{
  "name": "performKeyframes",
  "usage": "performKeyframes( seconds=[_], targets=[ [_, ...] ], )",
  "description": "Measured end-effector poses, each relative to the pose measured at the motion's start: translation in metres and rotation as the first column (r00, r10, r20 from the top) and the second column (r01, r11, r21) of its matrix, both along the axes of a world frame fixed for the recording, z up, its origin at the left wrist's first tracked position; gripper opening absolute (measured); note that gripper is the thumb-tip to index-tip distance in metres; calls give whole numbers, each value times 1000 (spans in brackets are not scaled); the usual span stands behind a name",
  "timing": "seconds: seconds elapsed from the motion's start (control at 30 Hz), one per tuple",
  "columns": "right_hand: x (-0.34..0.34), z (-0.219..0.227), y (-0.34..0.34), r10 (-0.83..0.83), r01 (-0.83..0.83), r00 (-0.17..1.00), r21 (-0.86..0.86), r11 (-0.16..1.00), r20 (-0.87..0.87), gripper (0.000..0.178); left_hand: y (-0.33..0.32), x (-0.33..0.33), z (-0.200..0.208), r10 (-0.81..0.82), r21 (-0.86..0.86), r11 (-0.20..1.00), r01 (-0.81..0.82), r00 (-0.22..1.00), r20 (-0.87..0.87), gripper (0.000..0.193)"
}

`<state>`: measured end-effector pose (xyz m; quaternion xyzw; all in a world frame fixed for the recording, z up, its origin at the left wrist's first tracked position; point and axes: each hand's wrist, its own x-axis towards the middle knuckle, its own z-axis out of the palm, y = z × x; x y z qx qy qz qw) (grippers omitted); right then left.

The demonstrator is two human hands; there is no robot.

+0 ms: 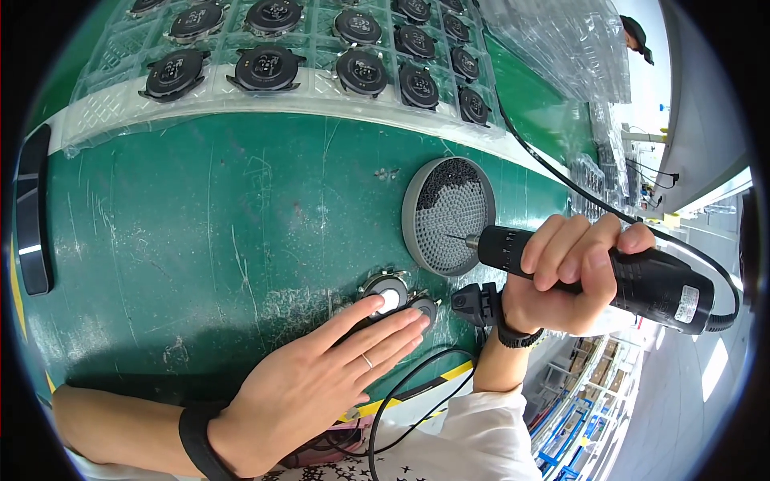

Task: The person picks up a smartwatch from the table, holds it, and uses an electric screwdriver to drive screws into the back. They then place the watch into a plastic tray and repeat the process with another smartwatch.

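part in hand: round watch-like case (388, 297) w/ a pale centre, sitting in a small fixture on the green surface (200, 240), just in front of you. A 2nd dark round piece (425, 307) sits right beside it, touching or nearly so.
left hand: your left hand (321, 377) lies flat & open, fingers stretched over the fixture, fingertips pressing on the case. Not gripping anything, just pinning it down.
right hand: your right hand (565, 276) is wrapped tight around the black electric screwdriver (609, 272), held sideways.
driver tip: bit pokes into the round grey screw tray (449, 215), so I'd say you're picking up a screw atm, not driving one.
progress: looks like early/mid on this unit imo. Can't tell how many screws are already in, too small to see.
left to do: bring the bit over to the case & fasten, by my guess.
stock: clear trays (265, 68) at the far edge hold rows of dark round cases, well apart from your hands. Can't tell if those are finished or waiting.
cable: driver cord (545, 160) runs off past the trays.
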<state>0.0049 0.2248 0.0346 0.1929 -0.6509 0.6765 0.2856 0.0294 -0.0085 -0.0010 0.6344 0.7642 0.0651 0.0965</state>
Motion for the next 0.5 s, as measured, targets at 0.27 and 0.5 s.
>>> performKeyframes(
  seconds=[0.27,0.5],
  targets=[
    [-2,-1,1,7,-7,1000,4,1000,14,28,-4,5,2,6,-9,1000,-7,997,-71,61],
    [-2,-1,2,31,-31,999,10,999,33,26,-2,1,19,-78,-131,990,47,966,-247,58]
  ],
)
